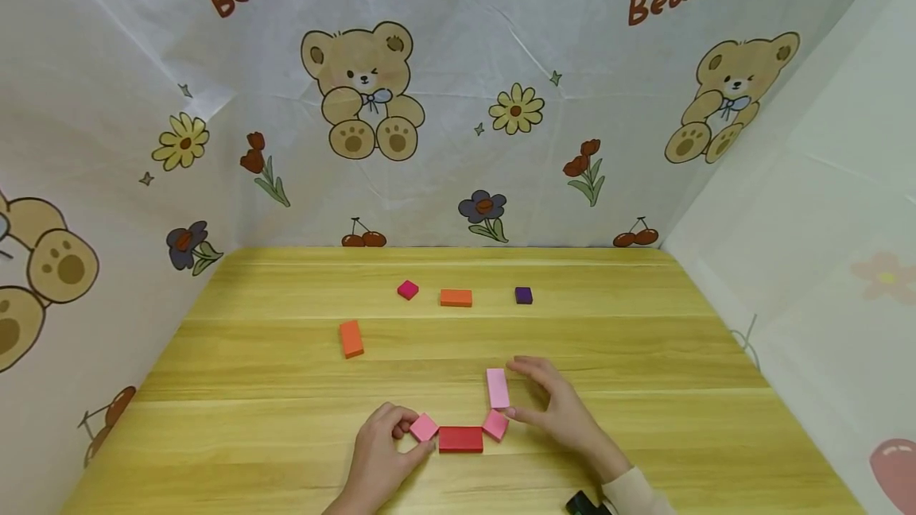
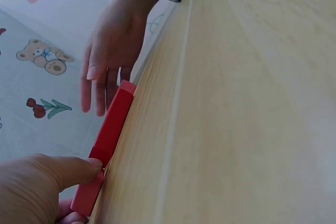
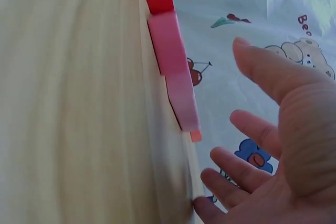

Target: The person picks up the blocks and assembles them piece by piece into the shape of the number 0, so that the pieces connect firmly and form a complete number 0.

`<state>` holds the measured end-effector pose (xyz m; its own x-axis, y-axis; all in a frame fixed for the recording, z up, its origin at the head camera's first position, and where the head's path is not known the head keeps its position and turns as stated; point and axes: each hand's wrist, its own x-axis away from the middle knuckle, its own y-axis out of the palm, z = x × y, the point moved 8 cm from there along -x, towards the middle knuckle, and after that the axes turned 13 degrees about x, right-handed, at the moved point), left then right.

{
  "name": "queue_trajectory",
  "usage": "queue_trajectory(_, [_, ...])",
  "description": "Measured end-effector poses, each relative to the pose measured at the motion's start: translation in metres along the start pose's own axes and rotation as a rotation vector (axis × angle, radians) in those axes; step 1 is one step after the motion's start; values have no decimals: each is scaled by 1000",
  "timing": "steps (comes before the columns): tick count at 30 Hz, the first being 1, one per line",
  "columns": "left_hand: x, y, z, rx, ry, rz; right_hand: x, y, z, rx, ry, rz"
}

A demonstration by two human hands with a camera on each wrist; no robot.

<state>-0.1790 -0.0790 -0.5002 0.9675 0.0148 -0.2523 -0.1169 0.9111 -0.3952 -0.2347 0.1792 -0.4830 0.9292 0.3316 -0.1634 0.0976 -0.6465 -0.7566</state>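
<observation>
Orange is the first colour I see from my seat far away: the left orange block (image 1: 351, 339) lies on the wooden table (image 1: 236, 388). Next comes the left hand (image 1: 381, 450). Its thumb and fingers pinch the left pink square (image 1: 424, 427). A dark pink square (image 1: 408, 290) sits farther back. Then I find the back orange block (image 1: 456, 298), and nearer to me the long red block (image 1: 461, 439). One end of the red block looks to touch a corner of the left pink square. Its other end meets the right pink square (image 1: 495, 425). A light pink block (image 1: 498, 389) stands out behind that square, touching it. The purple block (image 1: 524, 296) is well back. Last is the right hand (image 1: 558, 412), just beside the light pink block, with thumb and fingers spread and holding nothing. Near its sleeve (image 1: 633, 491) is a small black thing (image 1: 585, 504).
</observation>
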Motion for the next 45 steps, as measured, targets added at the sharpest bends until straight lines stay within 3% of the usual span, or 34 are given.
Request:
queue_trajectory(6, [0,0,-1,-5,3,2,7,8,-10,95,-84,1])
queue_trajectory(19, [1,-1,-2,-1,-11,6,11,12,-16,179,-150,11])
queue_trajectory(45, [-1,-1,-1,-2,-28,-14,12,13,-17,262,-154,24])
